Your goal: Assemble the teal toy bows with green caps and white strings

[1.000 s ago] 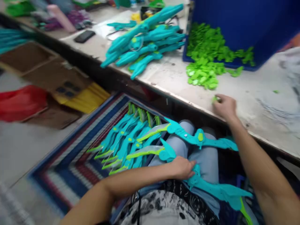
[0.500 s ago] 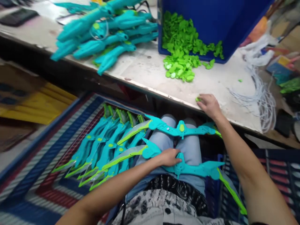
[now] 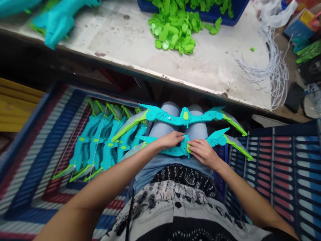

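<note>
Two teal toy bows with lime tips lie across my lap. My left hand (image 3: 171, 139) grips the middle of the nearer bow (image 3: 217, 138) from the left. My right hand (image 3: 202, 152) meets it from the right, fingers pinched on a small green piece at the bow's centre (image 3: 187, 148). The farther bow (image 3: 160, 115) rests over my knees with a green piece (image 3: 185, 115) in its middle. A heap of small green pieces (image 3: 175, 31) lies on the worktable (image 3: 220, 67) above.
A striped bag (image 3: 37, 144) on the floor at left holds several finished bows (image 3: 100, 147). A blue crate (image 3: 213, 13) with green pieces sits at the table's back. White strings (image 3: 271, 70) lie at right. More teal parts (image 3: 57, 23) sit at the table's left.
My right hand left the table edge with a green piece and came down to the centre of the nearer bow. The view tilted down toward my lap.
</note>
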The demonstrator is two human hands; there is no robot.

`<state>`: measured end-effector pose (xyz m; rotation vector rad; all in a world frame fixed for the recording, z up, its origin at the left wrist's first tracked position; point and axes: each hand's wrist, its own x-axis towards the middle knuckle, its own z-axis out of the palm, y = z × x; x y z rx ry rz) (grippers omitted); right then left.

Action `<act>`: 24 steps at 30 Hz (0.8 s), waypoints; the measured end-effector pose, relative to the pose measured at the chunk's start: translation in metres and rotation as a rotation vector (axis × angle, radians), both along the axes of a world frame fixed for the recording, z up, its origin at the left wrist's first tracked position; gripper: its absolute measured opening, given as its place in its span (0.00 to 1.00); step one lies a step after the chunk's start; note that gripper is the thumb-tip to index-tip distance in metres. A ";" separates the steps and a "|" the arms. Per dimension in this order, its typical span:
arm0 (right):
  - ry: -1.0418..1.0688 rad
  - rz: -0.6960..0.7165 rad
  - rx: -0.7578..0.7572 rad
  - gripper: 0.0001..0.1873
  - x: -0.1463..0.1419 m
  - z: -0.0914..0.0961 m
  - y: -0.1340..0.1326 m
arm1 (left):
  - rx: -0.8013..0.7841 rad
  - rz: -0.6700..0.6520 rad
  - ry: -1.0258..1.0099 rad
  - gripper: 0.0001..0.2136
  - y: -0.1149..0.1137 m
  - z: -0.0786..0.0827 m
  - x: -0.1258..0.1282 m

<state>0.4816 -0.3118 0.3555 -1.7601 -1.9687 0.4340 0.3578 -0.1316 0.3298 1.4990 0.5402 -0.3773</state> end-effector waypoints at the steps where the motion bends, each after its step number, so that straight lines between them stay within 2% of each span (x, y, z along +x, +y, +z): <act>1: 0.001 0.005 -0.001 0.13 0.000 -0.004 0.001 | -0.051 0.025 0.030 0.15 0.000 0.000 0.000; 4: 0.013 0.021 -0.039 0.14 0.001 -0.010 0.008 | -0.149 0.063 0.060 0.16 -0.001 0.001 -0.001; 9: 0.072 -0.020 -0.027 0.12 -0.005 -0.019 0.009 | -0.194 0.064 0.031 0.20 0.002 -0.001 -0.005; 13: 0.105 -0.196 -0.046 0.10 -0.011 -0.021 0.006 | -0.092 0.003 -0.061 0.22 0.001 -0.004 -0.006; 16: 0.153 -0.245 -0.140 0.10 -0.012 -0.017 0.008 | 0.005 -0.036 -0.147 0.22 0.000 -0.005 -0.006; 18: 0.204 -0.275 -0.207 0.13 -0.011 -0.014 0.011 | 0.047 -0.039 -0.151 0.23 -0.002 -0.006 -0.006; 21: 0.264 -0.368 -0.294 0.23 -0.012 -0.014 0.017 | 0.091 -0.019 -0.134 0.24 -0.005 -0.009 -0.006; 24: 0.223 -0.415 -0.382 0.30 -0.018 -0.015 0.027 | 0.118 0.028 -0.123 0.24 -0.009 -0.012 -0.008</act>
